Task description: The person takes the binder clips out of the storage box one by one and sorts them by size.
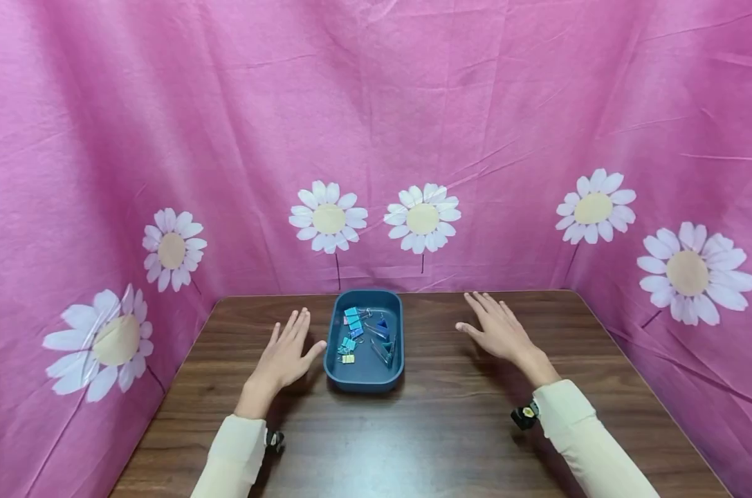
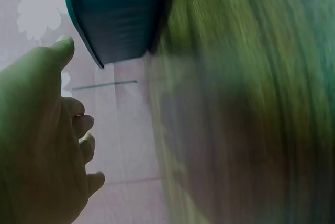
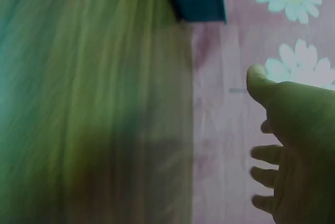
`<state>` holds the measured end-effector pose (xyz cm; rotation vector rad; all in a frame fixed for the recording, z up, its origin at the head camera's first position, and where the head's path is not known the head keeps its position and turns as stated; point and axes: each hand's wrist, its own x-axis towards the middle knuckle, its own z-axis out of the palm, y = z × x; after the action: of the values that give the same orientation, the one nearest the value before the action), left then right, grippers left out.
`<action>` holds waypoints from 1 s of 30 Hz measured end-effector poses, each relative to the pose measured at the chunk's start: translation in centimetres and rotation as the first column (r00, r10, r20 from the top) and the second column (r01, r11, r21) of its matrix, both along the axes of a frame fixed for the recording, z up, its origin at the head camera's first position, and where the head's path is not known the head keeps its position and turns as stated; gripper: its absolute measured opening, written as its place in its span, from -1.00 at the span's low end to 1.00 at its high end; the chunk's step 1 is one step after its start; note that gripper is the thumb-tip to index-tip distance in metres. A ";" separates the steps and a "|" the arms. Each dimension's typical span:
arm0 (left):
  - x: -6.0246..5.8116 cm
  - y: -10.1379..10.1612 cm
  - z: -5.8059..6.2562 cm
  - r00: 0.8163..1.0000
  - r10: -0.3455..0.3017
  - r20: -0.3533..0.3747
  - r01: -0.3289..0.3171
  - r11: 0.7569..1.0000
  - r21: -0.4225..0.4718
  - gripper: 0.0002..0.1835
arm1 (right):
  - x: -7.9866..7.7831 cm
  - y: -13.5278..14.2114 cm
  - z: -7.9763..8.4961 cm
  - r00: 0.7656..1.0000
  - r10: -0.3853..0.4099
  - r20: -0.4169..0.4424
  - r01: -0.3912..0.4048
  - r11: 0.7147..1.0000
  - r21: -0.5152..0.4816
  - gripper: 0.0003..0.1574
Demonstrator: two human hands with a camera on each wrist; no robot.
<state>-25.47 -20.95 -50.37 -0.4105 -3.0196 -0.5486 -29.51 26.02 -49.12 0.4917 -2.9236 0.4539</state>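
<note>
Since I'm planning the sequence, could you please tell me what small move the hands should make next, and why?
I'd probably bring the left hand over the blue bin, toward the binder clips: that hand is empty and nearer the bin than the right hand, and the clips lie inside.

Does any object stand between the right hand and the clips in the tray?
Only the right wall of the tray stands between the right hand and the clips; the top is open. From hand to wall, only table shows.

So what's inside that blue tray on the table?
Binder clips lie inside the tray: light blue, dark blue, teal and yellow. Whatever is directly beneath them is covered and can't be seen.
</note>
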 end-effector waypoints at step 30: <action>2.7 4.1 -0.6 0.994 -0.105 0.002 0.105 0.994 -0.013 -0.13 | -4.2 -14.6 4.6 0.951 0.296 0.083 -0.294 0.955 -0.038 -0.60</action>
<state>-22.75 -16.80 -50.97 -0.5734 -3.0177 -0.5349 -33.74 11.42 -44.55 0.9357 -2.9315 0.5610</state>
